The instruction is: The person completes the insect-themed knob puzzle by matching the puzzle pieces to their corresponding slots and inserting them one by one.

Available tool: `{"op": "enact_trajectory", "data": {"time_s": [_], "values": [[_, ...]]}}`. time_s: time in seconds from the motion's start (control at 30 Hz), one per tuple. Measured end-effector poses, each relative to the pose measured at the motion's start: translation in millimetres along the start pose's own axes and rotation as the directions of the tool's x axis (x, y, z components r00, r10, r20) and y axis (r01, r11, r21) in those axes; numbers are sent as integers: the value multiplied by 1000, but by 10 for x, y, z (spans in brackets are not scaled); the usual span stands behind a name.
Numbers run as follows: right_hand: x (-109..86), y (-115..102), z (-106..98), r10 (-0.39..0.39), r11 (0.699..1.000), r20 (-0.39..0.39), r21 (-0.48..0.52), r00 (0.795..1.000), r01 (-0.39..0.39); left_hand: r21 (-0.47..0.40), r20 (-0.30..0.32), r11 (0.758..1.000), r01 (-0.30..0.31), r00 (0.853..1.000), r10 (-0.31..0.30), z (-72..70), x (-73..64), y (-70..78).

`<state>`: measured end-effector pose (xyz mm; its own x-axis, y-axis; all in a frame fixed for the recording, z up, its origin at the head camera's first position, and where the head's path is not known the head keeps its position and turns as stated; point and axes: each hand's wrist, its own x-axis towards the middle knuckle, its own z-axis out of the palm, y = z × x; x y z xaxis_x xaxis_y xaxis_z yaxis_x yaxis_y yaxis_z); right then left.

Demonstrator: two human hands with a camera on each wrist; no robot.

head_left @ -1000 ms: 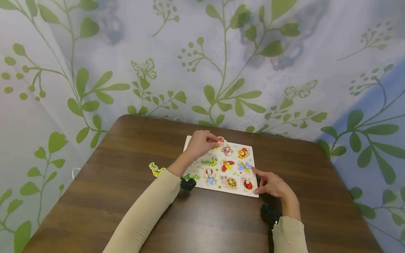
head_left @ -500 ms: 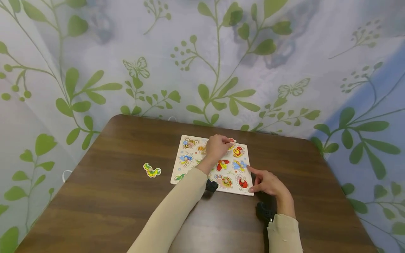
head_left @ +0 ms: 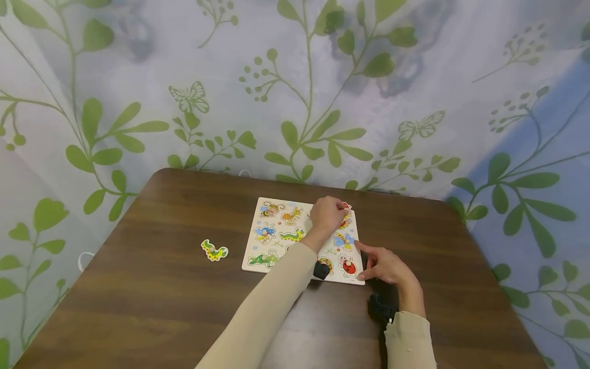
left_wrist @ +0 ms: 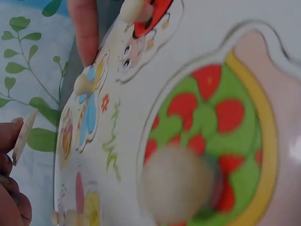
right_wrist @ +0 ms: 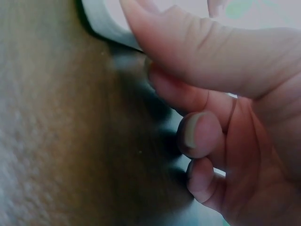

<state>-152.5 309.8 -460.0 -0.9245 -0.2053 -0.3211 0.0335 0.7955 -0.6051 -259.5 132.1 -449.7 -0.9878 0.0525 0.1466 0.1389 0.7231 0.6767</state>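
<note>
My left hand (head_left: pixel 326 212) reaches over the wooden insect puzzle board (head_left: pixel 251 243) to its far right corner. Thumb and fingers pinch a thin puzzle piece (head_left: pixel 346 206) with some red on it; its picture is mostly hidden. The left wrist view catches that piece edge-on (left_wrist: pixel 24 136), lifted clear of the board. At the board's right edge, my right hand (head_left: pixel 387 264) rests its thumb by the near corner and its extended index finger beside the blue-winged dragonfly piece (head_left: pixel 343 241). The right wrist view shows the remaining fingers bent beside the edge.
A green and yellow caterpillar piece (head_left: pixel 214 250) lies on the brown table (head_left: pixel 152 287), left of the board. Several knobbed insect pieces, among them a bee (head_left: pixel 271 209) and a ladybird (head_left: pixel 348 266), sit on the board. A leaf-patterned curtain (head_left: pixel 203 143) hangs behind the table.
My left hand has moved right across the board with the piece, from near its top middle to the far right corner. My right hand stays at the right edge. The head view has shifted slightly.
</note>
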Motion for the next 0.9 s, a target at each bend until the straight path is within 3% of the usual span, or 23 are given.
{"op": "enact_trajectory", "data": {"time_s": [0.13, 0.27, 0.33, 0.7, 0.9], "values": [[-30, 5, 32, 3, 1000, 12, 1, 1000, -3, 99, 30, 995, -16, 999, 13, 140, -69, -23], [-40, -3, 49, -10, 1000, 11, 5, 1000, 10, 250, 44, 968, -27, 999, 16, 224, -110, -70], [-37, -13, 46, -13, 1000, 7, 3, 1000, 13, 284, 35, 958, -32, 999, 22, 222, -99, -77], [-9, -35, 32, 5, 1000, 0, 1, 1000, -5, 306, 95, 949, -79, 994, 52, 147, -27, -73], [-4, -11, -14, 18, 1000, -8, -4, 1000, -18, 230, 134, 968, -96, 989, 66, -55, -27, -17]]}}
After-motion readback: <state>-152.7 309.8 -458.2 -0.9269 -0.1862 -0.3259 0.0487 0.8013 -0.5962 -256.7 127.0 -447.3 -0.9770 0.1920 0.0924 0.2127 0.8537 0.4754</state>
